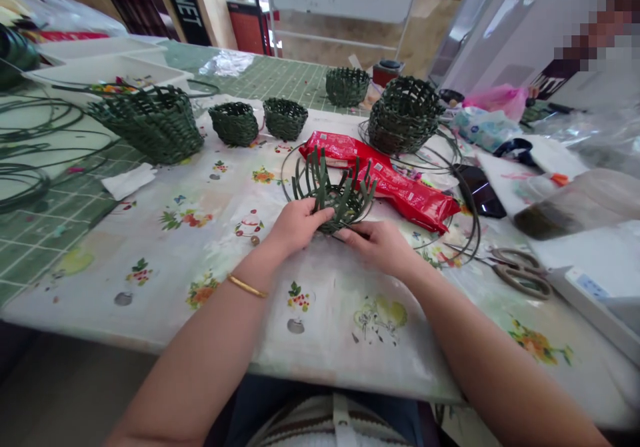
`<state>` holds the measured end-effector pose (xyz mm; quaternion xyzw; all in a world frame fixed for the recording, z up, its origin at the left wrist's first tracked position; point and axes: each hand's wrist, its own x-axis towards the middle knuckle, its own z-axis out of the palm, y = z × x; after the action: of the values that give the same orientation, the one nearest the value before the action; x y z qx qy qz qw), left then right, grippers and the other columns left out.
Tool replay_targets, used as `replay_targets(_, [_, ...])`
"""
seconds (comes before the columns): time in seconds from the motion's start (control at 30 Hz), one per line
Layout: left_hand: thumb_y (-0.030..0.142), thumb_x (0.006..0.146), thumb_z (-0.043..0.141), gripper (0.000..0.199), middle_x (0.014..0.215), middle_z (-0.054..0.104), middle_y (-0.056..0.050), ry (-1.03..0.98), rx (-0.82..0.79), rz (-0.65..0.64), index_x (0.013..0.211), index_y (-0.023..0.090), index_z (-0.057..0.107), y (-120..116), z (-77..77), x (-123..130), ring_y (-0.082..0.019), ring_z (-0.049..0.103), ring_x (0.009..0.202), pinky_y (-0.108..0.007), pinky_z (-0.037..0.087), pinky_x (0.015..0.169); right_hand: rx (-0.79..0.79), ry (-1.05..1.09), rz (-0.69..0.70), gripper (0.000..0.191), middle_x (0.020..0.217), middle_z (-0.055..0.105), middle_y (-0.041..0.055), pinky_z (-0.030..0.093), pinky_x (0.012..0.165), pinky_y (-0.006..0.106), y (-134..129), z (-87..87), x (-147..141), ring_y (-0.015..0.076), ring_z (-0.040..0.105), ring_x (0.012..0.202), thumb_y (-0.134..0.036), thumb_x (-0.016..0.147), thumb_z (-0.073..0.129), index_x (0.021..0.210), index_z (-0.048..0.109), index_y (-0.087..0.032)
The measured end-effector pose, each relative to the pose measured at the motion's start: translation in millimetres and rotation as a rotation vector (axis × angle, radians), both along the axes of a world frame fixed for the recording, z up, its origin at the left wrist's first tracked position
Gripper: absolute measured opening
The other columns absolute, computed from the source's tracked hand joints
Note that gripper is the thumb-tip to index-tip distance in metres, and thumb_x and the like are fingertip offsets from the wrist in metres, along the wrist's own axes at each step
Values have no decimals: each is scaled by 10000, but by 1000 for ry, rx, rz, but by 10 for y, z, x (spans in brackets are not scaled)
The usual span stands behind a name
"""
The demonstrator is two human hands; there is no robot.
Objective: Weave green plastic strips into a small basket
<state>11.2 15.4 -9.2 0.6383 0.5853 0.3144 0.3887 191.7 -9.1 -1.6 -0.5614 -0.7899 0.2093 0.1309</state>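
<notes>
A small, partly woven dark green basket [345, 197] stands on the flowered tablecloth, its upright strips sticking up unevenly. My left hand [297, 223] is closed on its left side, with the thumb pressed along the near wall. At the lower right side of the basket, my right hand [375, 243] pinches a thin dark green strand close to the weave. The fingertips of both hands are partly hidden behind the basket and thumbs. Right behind the basket lie shiny red packets [385, 177], and loops of green cord [473, 213] curve around to the right.
Finished green baskets [155, 127] stand at the back left, with smaller ones [285, 119] mid-table and stacked ones [403, 117] at the back right. Scissors [523, 273], a phone [481, 190] and a plastic tub [575, 203] lie right. White trays [100, 73] and cord coils [30, 140] sit left.
</notes>
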Motion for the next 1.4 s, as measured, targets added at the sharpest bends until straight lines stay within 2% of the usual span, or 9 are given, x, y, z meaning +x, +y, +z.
replay_targets(0.17, [308, 810, 563, 209, 494, 556, 38, -372, -97, 11, 669, 153, 560, -3, -36, 18, -48, 382, 273, -210, 287, 319, 254, -400, 32, 477, 690, 687, 60, 205, 479, 282, -42, 1, -122, 172, 585, 561, -430, 946, 311, 755, 675, -187])
replay_targets(0.33, [241, 821, 558, 135, 608, 625, 31, -539, -164, 66, 723, 148, 559, -23, -12, 90, -15, 333, 259, -212, 367, 328, 341, -378, 28, 431, 696, 692, 64, 227, 486, 289, -38, -99, -104, 178, 604, 570, -357, 951, 325, 769, 671, -174])
replay_targets(0.53, [339, 795, 600, 216, 432, 491, 56, -437, -116, 83, 674, 162, 572, 0, -42, 50, -57, 382, 316, -192, 331, 306, 526, -146, 20, 351, 842, 717, 65, 343, 529, 263, -71, -211, -57, 185, 636, 653, -413, 884, 492, 1109, 632, -182])
replay_targets(0.77, [331, 805, 582, 221, 475, 557, 39, -401, -54, -44, 680, 149, 591, -16, -52, 46, -55, 412, 270, -202, 327, 305, 330, 112, -38, 201, 867, 734, 22, 431, 604, 251, 25, -194, 4, 176, 664, 738, -331, 842, 562, 952, 710, -250])
replay_targets(0.87, [319, 829, 549, 198, 710, 690, -19, -410, -10, -121, 835, 135, 625, -56, 13, 21, -64, 510, 321, -197, 365, 324, 280, 143, -82, 166, 815, 734, 12, 430, 604, 255, 67, -202, 42, 174, 659, 715, -306, 819, 580, 898, 713, -246])
replay_targets(0.97, [304, 829, 558, 286, 874, 720, -57, -372, 191, -88, 1059, 141, 610, -122, 104, -101, -62, 552, 371, -194, 433, 374, 296, 124, -97, 171, 846, 733, 26, 434, 632, 268, 72, -236, 50, 187, 659, 745, -298, 819, 576, 904, 709, -233])
replay_targets(1.07, [311, 816, 591, 182, 679, 703, -18, -251, 560, 45, 843, 153, 678, -185, 201, -276, -44, 506, 381, -164, 405, 385, 324, 110, -100, 179, 871, 731, 46, 438, 647, 281, 58, -279, 34, 201, 659, 764, -299, 823, 569, 909, 705, -220])
replay_targets(1.27, [207, 773, 614, 114, 607, 692, 9, 209, 327, -490, 754, 168, 719, -171, 225, -304, -98, 592, 507, -201, 453, 508, 301, 123, -73, 177, 844, 729, 63, 445, 654, 278, 35, -277, -7, 194, 656, 734, -249, 820, 542, 897, 696, -205])
replay_targets(1.4, [170, 816, 554, 302, 1010, 720, -33, 239, 471, -420, 1104, 186, 644, -151, 81, -138, -159, 674, 876, -268, 522, 807, 268, 117, -75, 171, 773, 724, 47, 422, 593, 261, 35, -258, -17, 176, 641, 656, -277, 819, 546, 873, 695, -211])
